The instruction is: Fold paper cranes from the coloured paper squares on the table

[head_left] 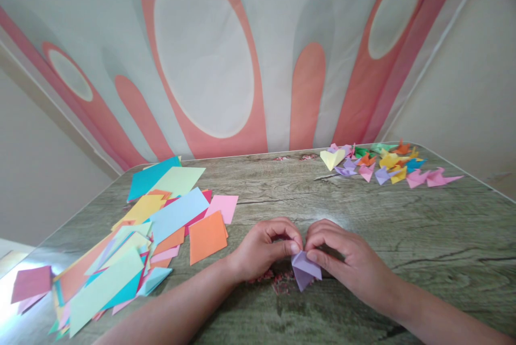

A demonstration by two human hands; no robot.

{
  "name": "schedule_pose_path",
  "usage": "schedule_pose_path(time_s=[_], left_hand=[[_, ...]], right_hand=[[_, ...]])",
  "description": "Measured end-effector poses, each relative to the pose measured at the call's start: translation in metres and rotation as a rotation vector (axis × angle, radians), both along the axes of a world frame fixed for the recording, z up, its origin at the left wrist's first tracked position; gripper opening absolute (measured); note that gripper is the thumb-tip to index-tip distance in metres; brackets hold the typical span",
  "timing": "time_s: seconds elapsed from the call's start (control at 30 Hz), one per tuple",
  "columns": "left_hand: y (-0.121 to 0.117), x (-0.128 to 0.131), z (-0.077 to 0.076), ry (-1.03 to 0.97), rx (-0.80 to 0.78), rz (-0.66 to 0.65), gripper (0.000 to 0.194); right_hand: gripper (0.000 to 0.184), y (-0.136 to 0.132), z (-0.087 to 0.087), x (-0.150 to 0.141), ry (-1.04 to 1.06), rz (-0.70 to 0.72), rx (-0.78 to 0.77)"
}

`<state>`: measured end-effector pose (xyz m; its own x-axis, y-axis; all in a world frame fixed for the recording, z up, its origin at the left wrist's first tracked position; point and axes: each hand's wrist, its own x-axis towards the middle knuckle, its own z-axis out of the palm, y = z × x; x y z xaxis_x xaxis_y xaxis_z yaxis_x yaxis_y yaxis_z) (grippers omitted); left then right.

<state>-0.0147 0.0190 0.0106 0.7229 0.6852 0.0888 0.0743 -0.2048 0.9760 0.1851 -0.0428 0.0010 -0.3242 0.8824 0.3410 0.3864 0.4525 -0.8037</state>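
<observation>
A small piece of folded purple paper [305,271] is held between both hands, just above the table near its front. My left hand [269,245] pinches its upper left corner between thumb and fingers. On the other side, my right hand [342,251] grips its upper right edge with the thumb in front. The paper has several creases and a pointed lower end. My fingertips cover its top, so the folds there are hidden.
Loose coloured paper sheets [177,216] lie in an overlapping heap on the left of the wood-patterned table [258,189]. Finished-looking folded paper figures [389,160] crowd the far right corner. A printed backdrop [278,65] rises behind the table.
</observation>
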Motion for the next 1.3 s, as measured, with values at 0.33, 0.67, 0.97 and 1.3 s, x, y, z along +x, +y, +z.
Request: schedule_pose_path(time_s=[0.33,0.67,0.97,1.3], left_hand=[[0.001,-0.004,0.004,0.105,0.215,0.152,0.018],[-0.018,0.001,-0.001,0.276,0.861,0.303,0.016],[-0.013,0.001,-0.004,0.173,0.842,0.294,0.012],[-0.016,0.003,-0.01,0.18,0.572,0.33,0.007]], right_hand=[[0.016,0.003,-0.01,0.005,-0.137,-0.127,0.104],[0.012,-0.003,-0.01,0.001,-0.298,-0.221,0.367],[0.006,-0.003,-0.012,0.0,-0.259,-0.276,0.349],[0.012,-0.001,-0.009,0.001,-0.12,-0.337,0.049]])
